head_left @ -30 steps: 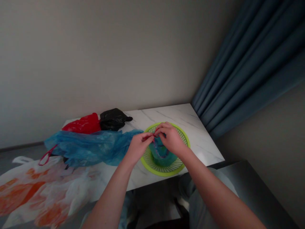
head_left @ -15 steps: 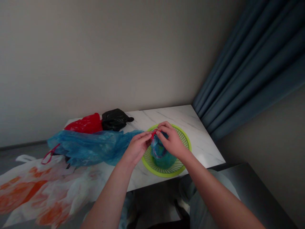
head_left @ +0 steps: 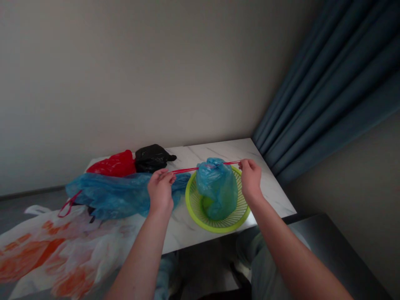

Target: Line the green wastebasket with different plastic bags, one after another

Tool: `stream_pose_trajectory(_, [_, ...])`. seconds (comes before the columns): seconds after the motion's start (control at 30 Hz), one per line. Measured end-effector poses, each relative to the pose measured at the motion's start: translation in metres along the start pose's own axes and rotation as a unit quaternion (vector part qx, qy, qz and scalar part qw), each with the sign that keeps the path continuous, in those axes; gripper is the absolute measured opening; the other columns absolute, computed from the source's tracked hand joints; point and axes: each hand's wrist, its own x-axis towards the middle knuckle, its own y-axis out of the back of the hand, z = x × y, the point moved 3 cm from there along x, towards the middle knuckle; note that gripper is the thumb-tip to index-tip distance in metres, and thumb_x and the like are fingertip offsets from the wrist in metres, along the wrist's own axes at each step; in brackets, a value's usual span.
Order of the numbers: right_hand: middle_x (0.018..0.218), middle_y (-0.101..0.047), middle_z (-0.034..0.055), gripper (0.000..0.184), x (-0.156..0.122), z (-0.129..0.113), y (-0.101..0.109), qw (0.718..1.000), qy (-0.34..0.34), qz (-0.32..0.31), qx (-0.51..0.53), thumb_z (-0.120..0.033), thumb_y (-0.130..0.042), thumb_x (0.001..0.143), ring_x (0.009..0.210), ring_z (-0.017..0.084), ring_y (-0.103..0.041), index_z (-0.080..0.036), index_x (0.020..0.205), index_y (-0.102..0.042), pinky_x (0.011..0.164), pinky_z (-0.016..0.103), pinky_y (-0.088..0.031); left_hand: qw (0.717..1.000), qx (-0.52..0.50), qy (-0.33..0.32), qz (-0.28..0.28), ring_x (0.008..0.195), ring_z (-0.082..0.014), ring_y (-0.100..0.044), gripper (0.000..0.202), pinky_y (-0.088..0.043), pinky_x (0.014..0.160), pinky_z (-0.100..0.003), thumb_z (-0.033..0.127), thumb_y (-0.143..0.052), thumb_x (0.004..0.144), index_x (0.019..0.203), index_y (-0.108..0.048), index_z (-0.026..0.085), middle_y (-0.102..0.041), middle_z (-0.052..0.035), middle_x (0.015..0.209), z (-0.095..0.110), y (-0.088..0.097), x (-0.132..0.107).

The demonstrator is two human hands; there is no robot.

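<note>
A blue drawstring plastic bag (head_left: 218, 183) hangs in and over a lime-green slotted basket (head_left: 215, 228), its mouth gathered at the top. Red drawstrings (head_left: 186, 170) run out taut from both sides of the gathered mouth. My left hand (head_left: 161, 189) is closed on the left string, left of the basket. At the basket's right rim, my right hand (head_left: 251, 177) pinches the other string. What lies inside the bag is hidden by its bunched film.
On the white marbled table (head_left: 231, 146) lie a red bag (head_left: 114, 164), a black knotted bag (head_left: 153, 157) and a larger blue bag (head_left: 121, 193). White-and-orange bags (head_left: 62, 254) fill the front left. A wall stands behind; a blue curtain (head_left: 337, 91) hangs at the right.
My hands have moved apart from the bag's mouth, left and right, drawing out the red strings. The mouth has cinched together and the bag now stands puffed up.
</note>
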Motion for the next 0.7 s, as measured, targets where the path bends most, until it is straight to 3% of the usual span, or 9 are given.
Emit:
stream_pose_trajectory(0.13, [0.067, -0.058, -0.0009, 0.020, 0.000, -0.004, -0.004, 0.998, -0.016, -0.003, 0.063, -0.038, -0.057, 0.080, 0.068, 0.017, -0.054, -0.019, 0.077, -0.063, 0.067, 0.031, -0.041, 0.995, 0.061, -0.077, -0.014, 0.067, -0.0143, -0.062, 0.020, -0.047, 0.063, -0.025, 0.021, -0.070, 0.067, 0.085, -0.062, 0.019, -0.063, 0.0016, 0.069, 0.002, 0.001, -0.003])
stream_pose_trajectory(0.37, [0.064, -0.054, -0.0018, 0.023, -0.011, -0.014, -0.018, 0.987, -0.017, -0.109, 0.114, -0.037, -0.059, 0.081, 0.063, 0.014, -0.049, -0.021, 0.065, -0.056, 0.065, 0.028, -0.043, 0.993, 0.035, -0.096, -0.061, 0.070, -0.0129, -0.060, 0.016, -0.047, 0.065, -0.023, 0.027, -0.074, 0.073, 0.083, -0.063, 0.021, -0.063, 0.0013, 0.076, 0.004, -0.006, -0.014])
stream_pose_trajectory(0.47, [0.061, -0.052, -0.0018, 0.026, -0.020, -0.019, -0.026, 0.977, -0.003, -0.176, 0.124, -0.039, -0.061, 0.083, 0.059, 0.014, -0.049, -0.021, 0.066, -0.056, 0.060, 0.027, -0.042, 0.985, 0.029, -0.094, -0.140, 0.071, -0.0136, -0.062, 0.013, -0.048, 0.069, -0.024, 0.026, -0.073, 0.077, 0.083, -0.062, 0.022, -0.066, 0.0006, 0.076, 0.007, -0.018, -0.027])
stream_pose_trajectory(0.6, [0.065, -0.056, -0.0021, 0.021, -0.037, -0.026, -0.035, 0.949, -0.002, -0.289, 0.125, -0.039, -0.056, 0.089, 0.052, 0.012, -0.048, -0.021, 0.081, -0.062, 0.051, 0.026, -0.040, 0.962, 0.047, -0.063, -0.260, 0.077, -0.0167, -0.066, 0.018, -0.049, 0.074, -0.027, 0.026, -0.076, 0.077, 0.089, -0.063, 0.021, -0.069, -0.0021, 0.081, 0.009, -0.038, -0.051])
stream_pose_trajectory(0.7, [0.075, -0.061, 0.0007, 0.021, -0.048, -0.033, -0.037, 0.931, 0.060, -0.350, 0.081, -0.032, -0.052, 0.092, 0.060, 0.013, -0.053, -0.021, 0.081, -0.065, 0.055, 0.026, -0.044, 0.946, 0.034, -0.034, -0.320, 0.084, -0.0179, -0.067, 0.025, -0.049, 0.078, -0.028, 0.025, -0.078, 0.075, 0.094, -0.062, 0.021, -0.071, -0.0034, 0.088, 0.006, -0.049, -0.066])
